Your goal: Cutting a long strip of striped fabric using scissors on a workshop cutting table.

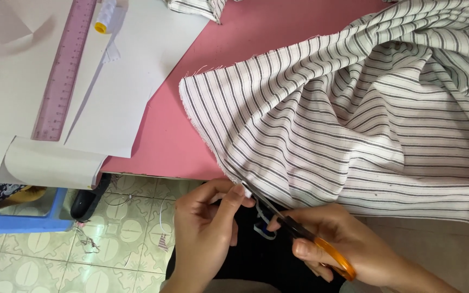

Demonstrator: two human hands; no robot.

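Left hand (204, 228) pinches the striped fabric (354, 119) edge; right hand (332, 244) grips orange-handled scissors (299, 236), blade tips hidden under cloth; the fabric runs off the pink table (164, 146).

Both hands low, left (204, 228) pinching with fingertips, right (327, 239) curled closed.

Take the striped cloth (354, 125) as your landmark: it blankets the whole bench (169, 146) to its own right and spills over the front edge, so nothing passes there without pushing folds. Just left of it you have a bare pink strip running front to back. Beyond that strip, paper sheets (131, 81), a purple ruler (63, 70) and a thread spool (104, 13) block the surface. Below the cloth's near corner, your hands (207, 228) and orange-handled scissors (305, 239) fill the gap; left of them, open floor (120, 239) beside a blue stool (33, 217).
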